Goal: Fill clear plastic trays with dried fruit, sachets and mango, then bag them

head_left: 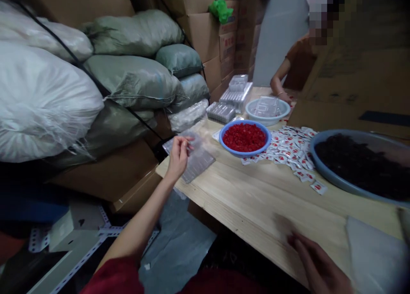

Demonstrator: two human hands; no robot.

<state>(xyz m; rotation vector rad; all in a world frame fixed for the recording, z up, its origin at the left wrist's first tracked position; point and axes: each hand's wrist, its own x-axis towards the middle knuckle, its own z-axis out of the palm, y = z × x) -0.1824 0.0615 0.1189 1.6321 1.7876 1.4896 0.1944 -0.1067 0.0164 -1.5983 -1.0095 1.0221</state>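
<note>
My left hand (178, 155) is over a stack of clear plastic trays (200, 162) at the table's left edge. Its fingers are bent together in a pinch; whatever they hold, if anything, cannot be made out against the clear plastic. Low on the right, my right hand (320, 262) hovers by the near edge of the wooden table (243, 191). Motion smears its fingertips, so whether they grip anything is unclear. Beyond the hands stand a blue bowl of small red pieces (244, 137), a spread of small white printed packets (291, 147) and a wide basin of dark pieces (358, 164).
More clear trays (235, 95) are stacked at the back, beside a pale basin (268, 120) with clear plastic inside. A co-worker's arm (280, 78) rests there. Stuffed sacks (137, 78) and cartons (200, 33) line the left. A large carton (355, 89) rises at right.
</note>
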